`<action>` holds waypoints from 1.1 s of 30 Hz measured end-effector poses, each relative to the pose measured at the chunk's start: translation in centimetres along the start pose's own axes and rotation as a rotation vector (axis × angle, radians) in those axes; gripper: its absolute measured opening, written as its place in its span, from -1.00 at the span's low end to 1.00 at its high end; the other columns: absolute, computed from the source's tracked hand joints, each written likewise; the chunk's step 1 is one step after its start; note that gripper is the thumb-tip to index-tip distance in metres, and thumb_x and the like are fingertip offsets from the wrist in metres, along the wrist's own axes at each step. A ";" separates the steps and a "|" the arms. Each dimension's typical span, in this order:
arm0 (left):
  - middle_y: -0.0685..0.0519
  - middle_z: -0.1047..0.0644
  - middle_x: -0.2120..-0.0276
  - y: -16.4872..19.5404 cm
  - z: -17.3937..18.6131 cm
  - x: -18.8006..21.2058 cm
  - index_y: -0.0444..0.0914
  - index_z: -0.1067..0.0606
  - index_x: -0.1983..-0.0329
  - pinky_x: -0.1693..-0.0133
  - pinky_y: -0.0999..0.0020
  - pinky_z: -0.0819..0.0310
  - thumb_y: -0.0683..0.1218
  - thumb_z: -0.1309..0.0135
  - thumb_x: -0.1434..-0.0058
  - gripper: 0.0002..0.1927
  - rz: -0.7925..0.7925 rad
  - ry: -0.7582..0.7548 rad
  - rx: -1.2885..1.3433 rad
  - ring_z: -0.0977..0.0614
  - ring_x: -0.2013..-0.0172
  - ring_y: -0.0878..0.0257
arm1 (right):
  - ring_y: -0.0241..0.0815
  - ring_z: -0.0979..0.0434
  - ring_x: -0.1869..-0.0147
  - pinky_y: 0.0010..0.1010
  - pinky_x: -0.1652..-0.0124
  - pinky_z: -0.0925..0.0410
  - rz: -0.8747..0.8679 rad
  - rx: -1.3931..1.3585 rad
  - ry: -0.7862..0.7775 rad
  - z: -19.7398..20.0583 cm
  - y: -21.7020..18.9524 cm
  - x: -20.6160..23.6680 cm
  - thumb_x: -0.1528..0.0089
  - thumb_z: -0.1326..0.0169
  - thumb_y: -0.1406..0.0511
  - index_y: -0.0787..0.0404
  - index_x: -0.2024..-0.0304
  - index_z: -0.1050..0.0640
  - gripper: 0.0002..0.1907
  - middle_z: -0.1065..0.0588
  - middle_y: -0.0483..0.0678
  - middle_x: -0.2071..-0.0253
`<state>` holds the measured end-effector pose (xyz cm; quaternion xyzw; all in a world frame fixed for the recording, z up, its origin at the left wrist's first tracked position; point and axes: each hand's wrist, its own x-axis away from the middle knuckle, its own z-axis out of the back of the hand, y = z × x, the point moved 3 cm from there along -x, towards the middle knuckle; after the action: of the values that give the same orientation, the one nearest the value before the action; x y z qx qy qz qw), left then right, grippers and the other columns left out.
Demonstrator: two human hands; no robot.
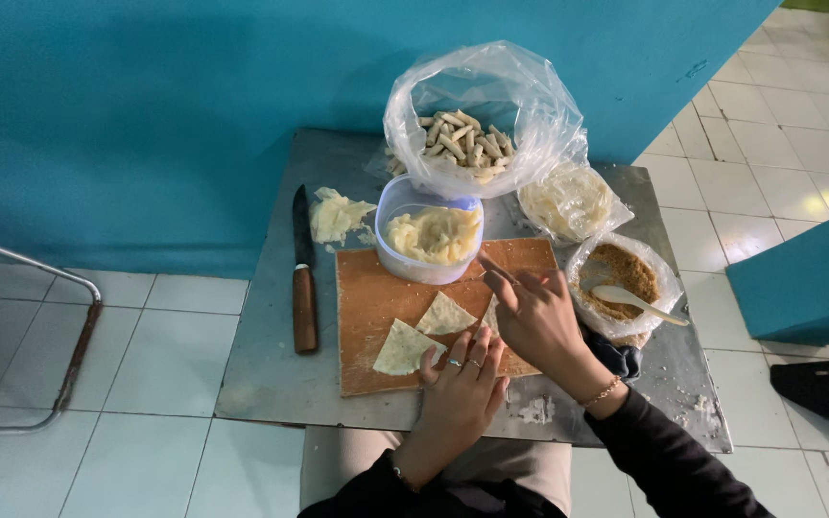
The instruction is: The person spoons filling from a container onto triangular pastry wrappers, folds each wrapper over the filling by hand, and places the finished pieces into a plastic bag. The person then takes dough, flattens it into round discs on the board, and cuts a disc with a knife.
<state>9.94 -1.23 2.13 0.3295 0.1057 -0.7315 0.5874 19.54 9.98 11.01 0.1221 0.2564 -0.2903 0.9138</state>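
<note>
On a brown cutting board (pixel 368 297) lie two pale triangular dough wrappers (pixel 405 347) (pixel 445 315). My left hand (pixel 458 388), with rings on it, rests its fingertips on the board's near edge beside the lower wrapper. My right hand (pixel 534 317) hovers over the board's right side and holds a thin spoon handle (pixel 493 270) that points towards a clear plastic tub of yellowish mash (pixel 431 237). A third wrapper (pixel 490 317) is partly hidden beneath this hand.
A knife with a wooden handle (pixel 303 273) lies left of the board on the grey metal table (pixel 271 379). Behind stand a plastic bag of rolled sticks (pixel 462 134), a bag of wrappers (pixel 568 200), a bag of brown crumbs with a white spoon (pixel 626 283), and a dough lump (pixel 335 215).
</note>
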 end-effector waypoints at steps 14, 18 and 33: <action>-0.05 -0.37 -0.35 -0.1 -0.4 0.2 -0.24 -0.36 -0.36 -0.21 -0.18 0.03 0.11 -0.01 -0.34 -0.41 0.007 -0.013 0.006 -0.37 -0.31 0.12 | -0.13 -0.32 -0.31 0.18 -0.09 -0.12 0.035 0.235 -0.131 -2.7 1.4 0.6 -0.09 -0.08 0.39 0.04 -0.07 -0.42 -0.53 -0.17 -0.31 -0.53; -0.06 -0.38 -0.33 -0.1 0.1 0.3 -0.24 -0.37 -0.36 -0.21 -0.16 0.04 0.11 -0.02 -0.34 -0.41 -0.011 -0.018 0.004 -0.37 -0.30 0.11 | -0.16 -0.23 -0.40 0.16 -0.10 -0.05 0.068 0.396 -0.173 -3.3 1.7 2.5 -0.15 -0.09 0.37 -0.04 -0.13 -0.43 -0.52 -0.11 -0.31 -0.59; -0.02 -0.41 -0.30 -0.2 0.6 0.0 -0.21 -0.39 -0.34 -0.22 -0.13 0.03 0.12 -0.04 -0.33 -0.43 -0.013 0.011 -0.037 -0.42 -0.27 0.15 | -0.03 -0.20 -0.44 0.45 -0.25 0.32 0.228 0.816 -0.259 -4.4 0.6 3.8 -0.16 -0.01 0.13 -0.12 -0.30 -0.46 -0.40 -0.04 -0.08 -0.59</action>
<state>9.57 -1.51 2.54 0.3218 0.1243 -0.7315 0.5882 20.77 10.36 5.31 0.4629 -0.0107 -0.2778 0.8417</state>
